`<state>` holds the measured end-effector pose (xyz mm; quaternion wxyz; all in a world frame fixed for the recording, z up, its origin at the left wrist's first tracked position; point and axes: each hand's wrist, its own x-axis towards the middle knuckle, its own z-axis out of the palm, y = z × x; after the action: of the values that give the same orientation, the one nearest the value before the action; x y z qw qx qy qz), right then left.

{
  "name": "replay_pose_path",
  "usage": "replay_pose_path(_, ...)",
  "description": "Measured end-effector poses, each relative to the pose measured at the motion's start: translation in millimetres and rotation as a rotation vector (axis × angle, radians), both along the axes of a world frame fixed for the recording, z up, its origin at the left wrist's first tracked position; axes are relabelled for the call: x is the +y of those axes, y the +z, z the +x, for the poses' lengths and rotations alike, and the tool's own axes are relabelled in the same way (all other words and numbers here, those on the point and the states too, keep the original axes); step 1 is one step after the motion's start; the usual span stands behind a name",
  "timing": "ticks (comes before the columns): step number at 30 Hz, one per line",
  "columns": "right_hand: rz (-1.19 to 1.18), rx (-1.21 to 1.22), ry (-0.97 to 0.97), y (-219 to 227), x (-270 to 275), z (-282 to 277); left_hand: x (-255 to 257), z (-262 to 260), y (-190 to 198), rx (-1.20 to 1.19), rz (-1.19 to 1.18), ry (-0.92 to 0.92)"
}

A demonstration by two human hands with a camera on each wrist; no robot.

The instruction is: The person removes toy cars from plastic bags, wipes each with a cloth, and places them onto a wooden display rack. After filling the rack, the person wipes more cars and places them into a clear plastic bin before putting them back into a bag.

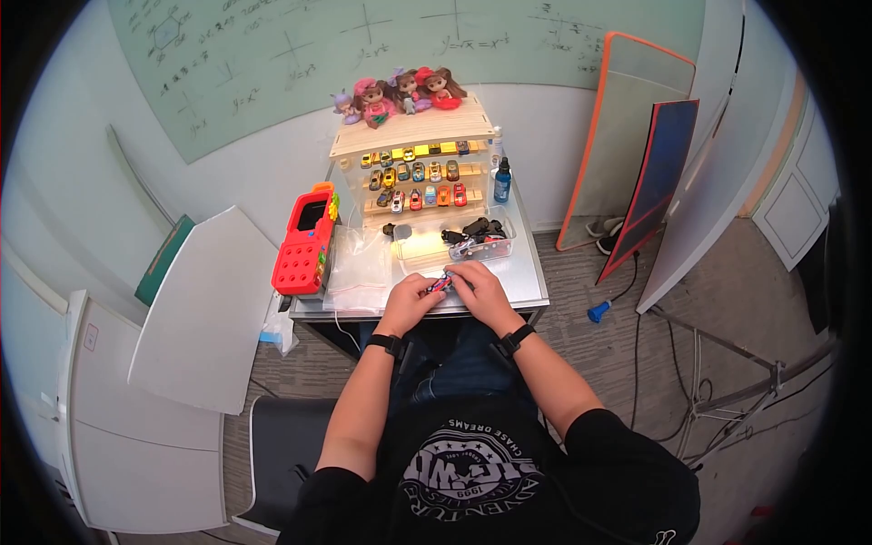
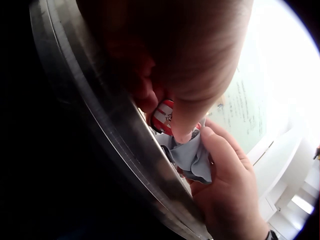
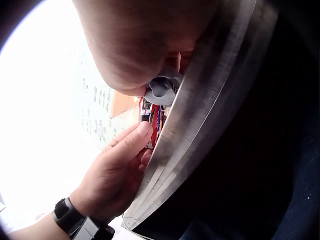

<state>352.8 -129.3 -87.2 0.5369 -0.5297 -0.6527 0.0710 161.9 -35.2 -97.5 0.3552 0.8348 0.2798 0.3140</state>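
At the table's front edge, the left hand (image 1: 411, 302) grips a small red toy car (image 1: 440, 284); in the left wrist view the car (image 2: 163, 117) shows red and white stripes under the thumb. The right hand (image 1: 480, 292) pinches a grey cloth (image 2: 192, 157) against the car. In the right wrist view the cloth (image 3: 163, 89) is bunched beside the car (image 3: 155, 122), and the left hand (image 3: 112, 170) holds the car's other end. The fingers hide part of the car.
Behind the hands, a wooden rack (image 1: 413, 136) carries rows of toy cars, with dolls (image 1: 377, 100) on top. A clear bin (image 1: 495, 243) of dark items stands right, beside a blue bottle (image 1: 502, 180). A red toy case (image 1: 307, 241) and plastic bag (image 1: 359, 272) lie left.
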Motion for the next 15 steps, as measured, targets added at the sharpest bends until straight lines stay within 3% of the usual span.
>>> replay_pose_path(5,-0.037,0.047,-0.03,-3.4,1.1,0.7,0.2,-0.9,1.4,-0.039,-0.121,0.023)
replay_pose_path(15,-0.028,0.02,-0.02,-4.0,0.7,1.5,-0.3,0.0,1.5,0.009,-0.047,0.011)
